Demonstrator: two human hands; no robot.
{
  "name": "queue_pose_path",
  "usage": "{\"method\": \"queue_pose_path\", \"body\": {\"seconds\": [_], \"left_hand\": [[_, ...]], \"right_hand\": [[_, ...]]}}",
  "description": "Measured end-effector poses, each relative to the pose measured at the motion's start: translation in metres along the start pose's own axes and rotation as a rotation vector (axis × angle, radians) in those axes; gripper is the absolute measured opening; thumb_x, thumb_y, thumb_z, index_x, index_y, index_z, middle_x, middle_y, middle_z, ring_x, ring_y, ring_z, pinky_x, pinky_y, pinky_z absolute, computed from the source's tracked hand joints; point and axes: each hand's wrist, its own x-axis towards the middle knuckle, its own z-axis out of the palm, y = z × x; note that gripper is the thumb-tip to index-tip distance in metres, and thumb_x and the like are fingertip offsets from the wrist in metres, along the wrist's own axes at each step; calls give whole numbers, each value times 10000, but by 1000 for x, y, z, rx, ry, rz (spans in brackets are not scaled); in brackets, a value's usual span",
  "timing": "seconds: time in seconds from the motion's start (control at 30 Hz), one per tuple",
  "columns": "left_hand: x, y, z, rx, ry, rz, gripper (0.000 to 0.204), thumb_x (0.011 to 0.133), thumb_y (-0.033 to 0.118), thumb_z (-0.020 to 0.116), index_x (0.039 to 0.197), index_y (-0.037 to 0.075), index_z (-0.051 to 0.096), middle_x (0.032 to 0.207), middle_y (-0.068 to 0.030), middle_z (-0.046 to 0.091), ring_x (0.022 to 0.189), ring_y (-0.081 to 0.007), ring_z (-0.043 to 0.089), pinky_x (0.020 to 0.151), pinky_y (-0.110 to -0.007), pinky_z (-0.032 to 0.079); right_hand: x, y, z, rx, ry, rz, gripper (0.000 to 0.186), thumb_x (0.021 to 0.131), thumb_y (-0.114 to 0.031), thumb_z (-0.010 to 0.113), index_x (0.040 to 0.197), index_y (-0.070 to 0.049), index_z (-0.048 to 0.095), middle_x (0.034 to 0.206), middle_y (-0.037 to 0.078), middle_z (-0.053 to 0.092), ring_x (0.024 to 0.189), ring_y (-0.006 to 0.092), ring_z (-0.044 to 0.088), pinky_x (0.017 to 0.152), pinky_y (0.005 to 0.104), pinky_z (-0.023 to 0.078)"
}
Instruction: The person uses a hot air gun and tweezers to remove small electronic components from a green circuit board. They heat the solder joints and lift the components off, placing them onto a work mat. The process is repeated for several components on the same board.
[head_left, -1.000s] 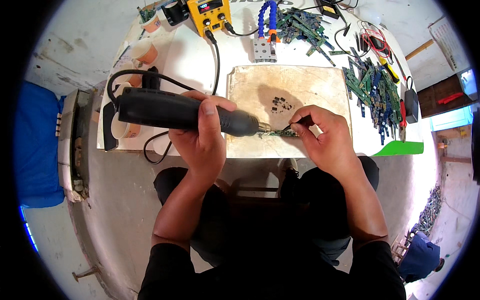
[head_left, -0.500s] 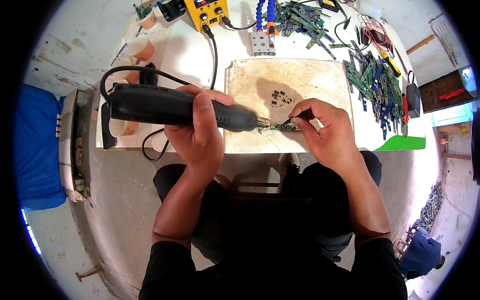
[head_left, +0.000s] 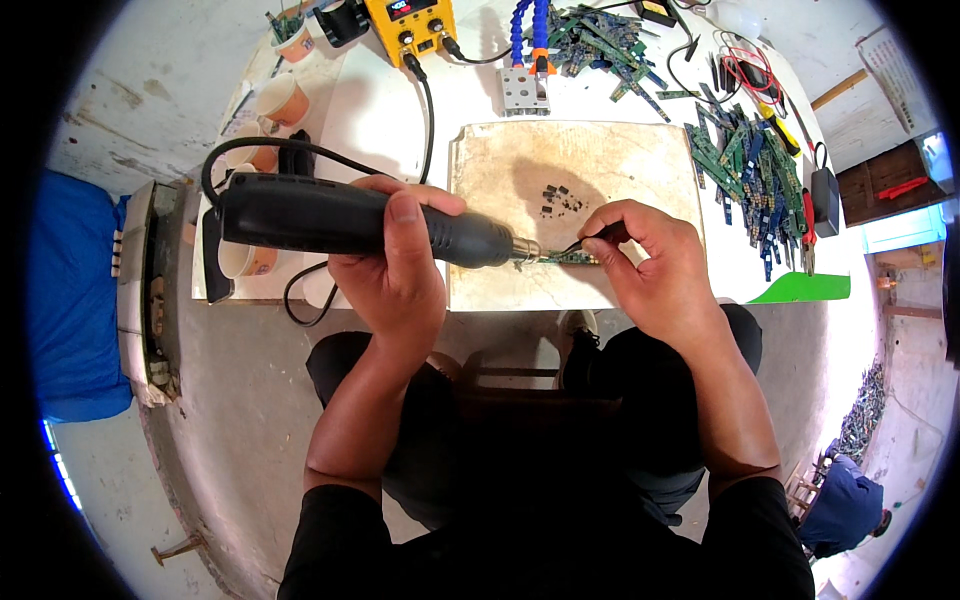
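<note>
left hand [head_left: 398, 262] clasps a black hot-air gun [head_left: 310, 214]; right hand [head_left: 655, 262] pinches dark tweezers [head_left: 583, 242] at a green circuit strip [head_left: 574, 258].

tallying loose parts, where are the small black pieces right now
In the head view, the small black pieces lie on the tan board, above and left of the right hand.

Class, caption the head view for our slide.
Left hand aims a heat gun at a circuit board; right hand holds a dark tool.
</note>
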Motion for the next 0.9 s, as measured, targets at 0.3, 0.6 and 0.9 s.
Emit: {"method": "queue_pose_path", "body": {"seconds": [0.3, 0.6, 0.9], "left_hand": [[1, -4, 0, 17, -8, 40, 233, 1021, 206, 564, 938, -11, 580, 798, -73, 700, 721, -75, 566, 735, -219, 444], [0, 1, 2, -22, 13, -11, 252, 1017, 208, 566, 887, -6, 599, 796, -63, 694, 730, -67, 563, 725, -211, 437], [2, -1, -1, 16, -17, 27, 246, 1021, 202, 558, 911, -12, 608, 792, -55, 693, 721, -59, 556, 723, -210, 432]], "right_hand": [[0, -3, -1, -10, -4, 17, 125, 854, 40, 687, 948, -22, 634, 814, 142, 680, 748, 266, 686, 678, 327, 525], [0, -3, 0, -17, -1, 7, 122, 853, 42, 684, 946, -19, 633, 803, 141, 673, 737, 268, 679, 673, 327, 521], [0, -3, -1, -21, -11, 16, 122, 858, 36, 684, 956, -23, 640, 821, 148, 682, 753, 269, 691, 683, 329, 531]]}}
